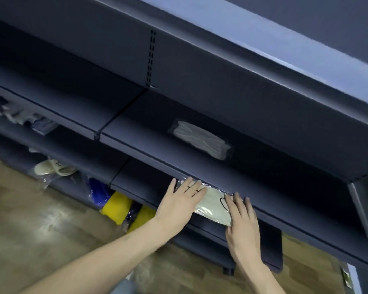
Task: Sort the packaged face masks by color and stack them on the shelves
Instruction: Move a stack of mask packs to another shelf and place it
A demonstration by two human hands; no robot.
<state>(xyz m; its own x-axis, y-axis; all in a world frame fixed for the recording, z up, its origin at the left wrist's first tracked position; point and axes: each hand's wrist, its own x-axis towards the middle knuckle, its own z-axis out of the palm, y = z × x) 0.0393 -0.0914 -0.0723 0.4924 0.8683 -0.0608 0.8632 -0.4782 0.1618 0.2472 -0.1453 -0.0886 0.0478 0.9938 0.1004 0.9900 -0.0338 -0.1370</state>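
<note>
A cream face mask in a clear packet (212, 205) lies on a dark blue shelf (140, 183), partly under the lip of the shelf above. My left hand (179, 202) presses flat on the packet's left end with straight fingers. My right hand (241, 221) lies flat on its right end, over the mask's black ear loop. On the shelf above (136, 128), a grey packaged mask (201, 140) lies alone.
A jumble of grey and blue packets (26, 119) sits at the far left of the upper shelf. Lower shelves hold pale slippers in plastic (53, 168) and blue and yellow bagged goods (115, 205). Brown floor (30, 219) lies below.
</note>
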